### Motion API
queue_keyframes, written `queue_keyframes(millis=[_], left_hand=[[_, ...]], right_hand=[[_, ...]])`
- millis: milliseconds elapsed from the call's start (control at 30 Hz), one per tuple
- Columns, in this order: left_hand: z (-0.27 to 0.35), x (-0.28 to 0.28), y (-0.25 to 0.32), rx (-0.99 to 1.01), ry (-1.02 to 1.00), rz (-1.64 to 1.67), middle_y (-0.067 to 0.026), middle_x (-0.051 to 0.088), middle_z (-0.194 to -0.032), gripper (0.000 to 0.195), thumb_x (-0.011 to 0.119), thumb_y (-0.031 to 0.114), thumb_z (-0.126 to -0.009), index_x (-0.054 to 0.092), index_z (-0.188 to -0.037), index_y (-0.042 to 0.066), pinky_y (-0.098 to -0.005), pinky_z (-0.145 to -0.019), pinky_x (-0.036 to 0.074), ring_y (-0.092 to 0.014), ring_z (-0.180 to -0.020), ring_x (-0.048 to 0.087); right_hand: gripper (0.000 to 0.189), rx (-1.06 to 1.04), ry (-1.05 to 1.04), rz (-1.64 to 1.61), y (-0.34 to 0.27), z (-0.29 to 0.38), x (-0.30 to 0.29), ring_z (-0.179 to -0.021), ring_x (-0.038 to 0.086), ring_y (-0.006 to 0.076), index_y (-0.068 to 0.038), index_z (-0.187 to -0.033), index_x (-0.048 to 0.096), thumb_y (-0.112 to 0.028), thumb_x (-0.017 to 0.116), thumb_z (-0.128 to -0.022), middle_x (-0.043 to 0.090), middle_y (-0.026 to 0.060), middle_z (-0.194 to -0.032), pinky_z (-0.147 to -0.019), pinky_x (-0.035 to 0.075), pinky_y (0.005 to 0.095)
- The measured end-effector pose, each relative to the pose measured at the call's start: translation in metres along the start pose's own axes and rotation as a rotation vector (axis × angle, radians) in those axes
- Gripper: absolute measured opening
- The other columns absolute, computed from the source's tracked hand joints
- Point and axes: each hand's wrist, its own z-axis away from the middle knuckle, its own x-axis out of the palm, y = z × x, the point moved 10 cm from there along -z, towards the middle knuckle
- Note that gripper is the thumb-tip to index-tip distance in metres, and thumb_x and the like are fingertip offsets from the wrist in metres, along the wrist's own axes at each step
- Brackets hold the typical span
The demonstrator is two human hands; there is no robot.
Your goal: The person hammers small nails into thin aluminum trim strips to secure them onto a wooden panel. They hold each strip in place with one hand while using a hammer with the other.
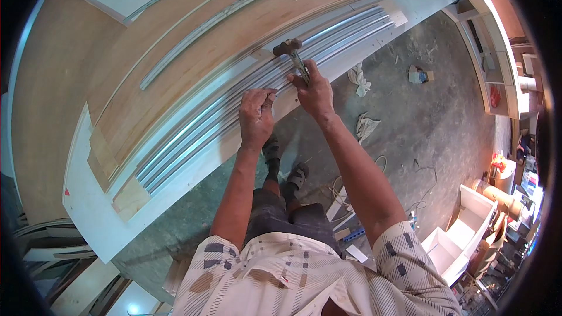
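Note:
My right hand [315,93] grips a hammer [299,64] by its worn handle. The hammer's rusty head is raised over several long silver metal strips [193,127], which lie side by side on a white board [210,158]. To the left of it, my left hand [257,116] is just above the strips' near edge, thumb and fingers drawn together. Whether something small is between those fingertips cannot be made out. Pale wood pieces [133,197] lie at the strips' left end.
Beyond the strips lie a large plywood sheet [118,61] and a long whitish strip [210,22]. White rags [360,80] and a small open box [420,74] are on the concrete floor [395,127]. A cabinet [496,61] and a white open box [456,228] stand at right.

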Motion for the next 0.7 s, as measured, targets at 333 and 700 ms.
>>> queue_keyframes(millis=[333, 700], left_hand=[[0.003, 0.015, 0.006, 0.183, -0.04, -0.167, -0.009, 0.066, -0.098, 0.009, 0.068, 0.004, -0.094, 0.072, -0.102, 0.006, -0.0448, -0.084, 0.048, -0.033, -0.093, 0.061], [0.009, 0.02, 0.006, 0.254, -0.006, -0.262, -0.006, 0.062, -0.098, 0.017, 0.073, 0.0, -0.086, 0.071, -0.1, 0.01, -0.0437, -0.085, 0.047, -0.03, -0.093, 0.058]], right_hand=[[0.039, 0.012, 0.016, -0.053, 0.0, 0.0, -0.004, -0.072, 0.073, 0.0369, -0.013, -0.122, 0.058, -0.036, 0.077, -0.096, 0.07, 0.019, -0.075, -0.064, 0.051, 0.0481], [0.039, -0.223, 0.059, -0.121, -0.057, 0.09, -0.084, -0.074, 0.07, 0.0409, -0.015, -0.144, 0.058, -0.02, 0.063, -0.105, 0.069, 0.0208, -0.083, -0.065, 0.053, 0.0449]])
